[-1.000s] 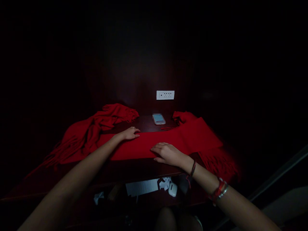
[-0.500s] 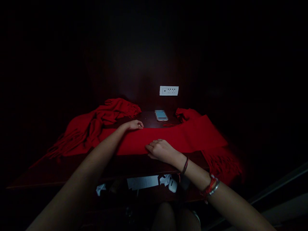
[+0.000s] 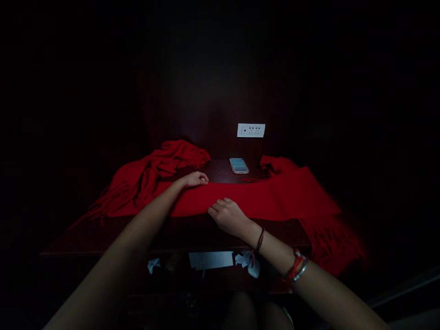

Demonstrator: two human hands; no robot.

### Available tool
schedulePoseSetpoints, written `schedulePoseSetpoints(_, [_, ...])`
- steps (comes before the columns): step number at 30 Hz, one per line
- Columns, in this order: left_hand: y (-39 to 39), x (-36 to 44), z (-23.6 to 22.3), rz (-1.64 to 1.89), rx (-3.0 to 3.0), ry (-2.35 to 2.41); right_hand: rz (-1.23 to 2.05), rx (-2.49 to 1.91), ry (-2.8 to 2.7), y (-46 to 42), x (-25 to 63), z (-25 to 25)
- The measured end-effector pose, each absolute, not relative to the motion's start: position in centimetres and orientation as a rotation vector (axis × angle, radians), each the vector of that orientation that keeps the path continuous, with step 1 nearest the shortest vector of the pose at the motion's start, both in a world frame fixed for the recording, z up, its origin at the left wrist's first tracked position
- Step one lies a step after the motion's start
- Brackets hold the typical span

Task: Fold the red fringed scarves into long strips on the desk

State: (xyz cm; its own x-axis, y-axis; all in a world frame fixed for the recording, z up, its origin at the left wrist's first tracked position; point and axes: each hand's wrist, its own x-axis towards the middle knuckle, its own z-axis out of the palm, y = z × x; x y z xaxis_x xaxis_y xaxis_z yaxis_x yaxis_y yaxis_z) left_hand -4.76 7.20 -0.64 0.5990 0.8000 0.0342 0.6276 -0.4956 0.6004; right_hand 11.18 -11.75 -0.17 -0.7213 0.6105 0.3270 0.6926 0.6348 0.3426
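A red fringed scarf lies across the dark wooden desk, its middle flattened into a long band. My left hand is at the band's far edge, fingers curled and pinched on the cloth. Closer to me, my right hand has its fingers bent over the near edge, gripping the scarf; its thumb is mostly hidden. At the left, more red cloth with fringe is bunched in loose folds. On the right, the band's folded end overlaps fringe hanging over the desk's edge.
A phone lies behind the scarf, below a white wall socket. Under the desktop, a shelf holds a printed sheet, crumpled paper and a white earbud case. My knees are below. Both sides are very dark.
The view has turned slightly left, so the desk and scarf appear farther right. Both hands have shifted a little left along the scarf, their fingers still closed.
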Motion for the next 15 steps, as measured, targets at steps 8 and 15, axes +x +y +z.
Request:
schedulePoseSetpoints(8, [7.2, -3.6, -0.5, 0.432, 2.245, 1.098, -0.648, -1.287, -2.579, -12.2, 11.2, -0.4])
schedulePoseSetpoints(15, [6.3, -2.9, 1.4, 0.501, 2.079, 0.946, -0.467, -1.632, -2.409, -13.2, 12.2, 1.0])
